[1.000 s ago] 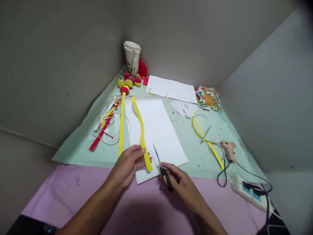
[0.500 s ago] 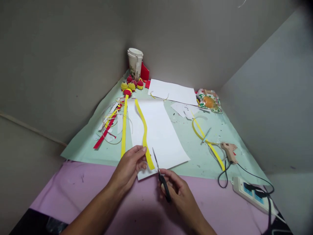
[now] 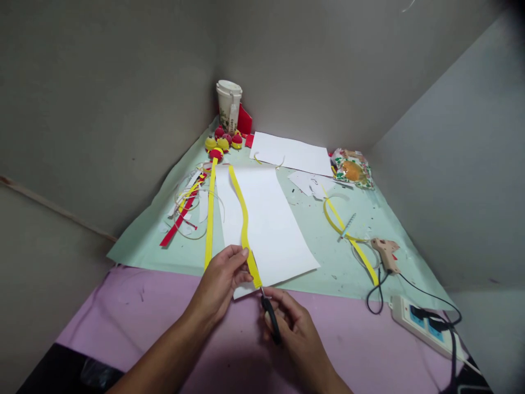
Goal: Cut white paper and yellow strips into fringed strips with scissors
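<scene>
My left hand (image 3: 223,279) pinches a long yellow strip (image 3: 245,216) near its close end, between thumb and fingers. The strip curves away from me over a white sheet of paper (image 3: 279,224). In my right hand (image 3: 289,320) is a pair of scissors (image 3: 270,318) with black handles. Their blades are at the near end of the strip, mostly hidden behind it, so I cannot tell whether they are cutting. Left of the paper lies another yellow strip (image 3: 210,219), straight and flat.
Red and yellow balls (image 3: 222,144) sit beside a lidded cup (image 3: 228,104) at the back. Scraps and a red strip (image 3: 180,219) lie left. On the right are a glue gun (image 3: 385,253), a power strip (image 3: 424,325), curled yellow strips (image 3: 363,260) and a wrapped packet (image 3: 353,168).
The scissors have moved slightly left, bringing their blades from beside the yellow strip to its near end. My left hand keeps its pinch on the strip.
</scene>
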Available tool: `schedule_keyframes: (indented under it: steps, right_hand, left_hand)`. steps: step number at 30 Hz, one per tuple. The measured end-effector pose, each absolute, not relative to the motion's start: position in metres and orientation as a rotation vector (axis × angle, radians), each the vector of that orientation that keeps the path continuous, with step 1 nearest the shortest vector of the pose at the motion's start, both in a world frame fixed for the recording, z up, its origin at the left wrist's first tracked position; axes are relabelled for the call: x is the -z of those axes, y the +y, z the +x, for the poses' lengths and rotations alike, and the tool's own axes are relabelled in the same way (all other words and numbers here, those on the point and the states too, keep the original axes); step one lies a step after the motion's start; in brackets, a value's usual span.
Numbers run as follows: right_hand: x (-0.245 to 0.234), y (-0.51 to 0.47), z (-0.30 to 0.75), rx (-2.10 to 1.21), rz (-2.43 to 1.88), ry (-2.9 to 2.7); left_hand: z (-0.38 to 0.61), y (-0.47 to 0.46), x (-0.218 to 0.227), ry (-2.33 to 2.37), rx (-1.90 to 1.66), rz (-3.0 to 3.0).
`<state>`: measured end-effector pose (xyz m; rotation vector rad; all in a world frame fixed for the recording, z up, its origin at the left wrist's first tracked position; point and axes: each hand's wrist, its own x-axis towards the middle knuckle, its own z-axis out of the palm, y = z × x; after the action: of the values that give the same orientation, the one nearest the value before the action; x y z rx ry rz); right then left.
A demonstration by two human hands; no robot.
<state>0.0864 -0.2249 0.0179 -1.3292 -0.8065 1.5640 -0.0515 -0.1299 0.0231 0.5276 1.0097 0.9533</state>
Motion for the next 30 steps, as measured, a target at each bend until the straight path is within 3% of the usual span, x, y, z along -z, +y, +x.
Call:
schedule_keyframes:
  steps: [30]
  right_hand:
    - [0.001,-0.223,0.08,-1.537,-1.313,-0.807]
  left_hand:
    - [-0.051,-0.127,-0.026,1.02,-0.94,0.54]
